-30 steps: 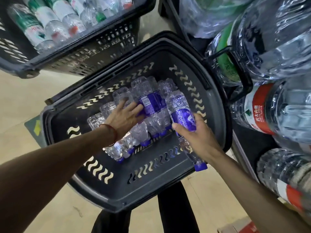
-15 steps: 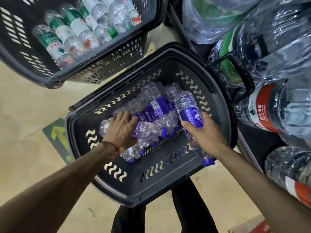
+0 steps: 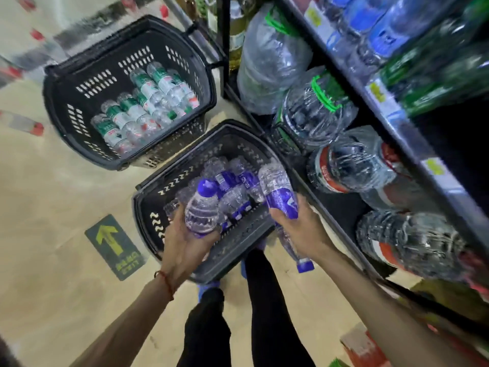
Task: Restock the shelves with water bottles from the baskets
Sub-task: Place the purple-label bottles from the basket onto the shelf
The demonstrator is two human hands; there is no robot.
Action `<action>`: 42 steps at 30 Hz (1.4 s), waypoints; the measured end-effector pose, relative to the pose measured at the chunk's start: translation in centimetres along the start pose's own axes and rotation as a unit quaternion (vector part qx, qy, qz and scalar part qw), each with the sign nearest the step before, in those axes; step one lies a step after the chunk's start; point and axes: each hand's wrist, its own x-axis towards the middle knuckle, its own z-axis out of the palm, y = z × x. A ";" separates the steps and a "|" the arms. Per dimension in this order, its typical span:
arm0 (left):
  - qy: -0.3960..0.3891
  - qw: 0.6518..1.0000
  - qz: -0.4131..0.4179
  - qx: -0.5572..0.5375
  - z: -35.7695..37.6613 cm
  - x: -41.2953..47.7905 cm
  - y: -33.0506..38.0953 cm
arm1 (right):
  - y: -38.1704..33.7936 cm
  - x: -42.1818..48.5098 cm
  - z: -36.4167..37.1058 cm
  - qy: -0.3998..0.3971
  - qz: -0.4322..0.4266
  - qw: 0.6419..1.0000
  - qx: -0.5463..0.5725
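A dark basket (image 3: pixel 144 207) on the floor holds several small purple-labelled water bottles (image 3: pixel 232 181). My left hand (image 3: pixel 185 243) grips one of them, a purple-capped bottle (image 3: pixel 202 211), lifted above the basket's near corner with its cap pointing away from me. My right hand (image 3: pixel 300 230) grips a purple-labelled bottle (image 3: pixel 280 197) at the basket's right edge. A second bottle (image 3: pixel 296 256) hangs under that hand, cap down. The shelves (image 3: pixel 397 123) rise on the right.
A second dark basket (image 3: pixel 53 83) with green-labelled bottles (image 3: pixel 143 109) stands farther off on the left. Large water jugs (image 3: pixel 352 165) fill the bottom shelf beside the near basket. A green arrow sticker (image 3: pixel 115 246) marks the floor. My dark-trousered legs (image 3: pixel 264 313) stand below the basket.
Both hands have risen out of the basket, each with purple bottles in its grip. The left hand now has a bottle it was only reaching among before. My view has pulled back and up.
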 end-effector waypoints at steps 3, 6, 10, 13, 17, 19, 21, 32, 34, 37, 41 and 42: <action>0.000 1.000 0.021 -0.013 -0.9 -3.8 3.0 | 0.4 -6.0 -1.5 0.039 -0.015 0.997 0.063; -0.024 0.998 0.059 -0.008 -1.7 -7.1 6.4 | 0.5 -12.3 -3.0 0.087 -0.019 0.988 0.126; -0.084 0.993 0.086 0.005 -2.3 -11.1 10.9 | 1.5 -19.4 -5.5 0.133 -0.027 0.971 0.197; -0.120 0.986 0.118 0.018 -1.8 -14.1 13.8 | 3.1 -24.1 -7.8 0.177 -0.025 0.952 0.248; -0.158 0.974 0.163 0.019 0.7 -18.0 16.4 | 6.5 -28.3 -11.1 0.226 -0.022 0.932 0.282; -0.169 0.971 0.169 0.008 2.7 -19.3 16.9 | 8.4 -29.5 -12.7 0.234 -0.029 0.926 0.295; -0.184 0.970 0.156 0.010 5.0 -19.9 16.4 | 10.6 -30.1 -14.4 0.243 -0.041 0.924 0.293; -0.230 0.954 0.186 0.049 21.5 -17.2 13.2 | 21.8 -24.3 -17.9 0.265 -0.062 0.931 0.245; -0.236 0.947 0.206 0.066 25.0 -14.5 12.6 | 24.0 -20.7 -17.7 0.271 -0.073 0.931 0.235; -0.250 0.937 0.233 0.070 30.7 -9.1 11.0 | 26.5 -14.4 -17.3 0.282 -0.103 0.925 0.233; -0.265 0.912 0.304 0.079 37.0 -3.4 7.4 | 31.0 -6.2 -15.7 0.313 -0.146 0.902 0.259; -0.267 0.907 0.316 0.082 38.3 -2.1 6.3 | 32.1 -4.2 -15.0 0.313 -0.161 0.900 0.259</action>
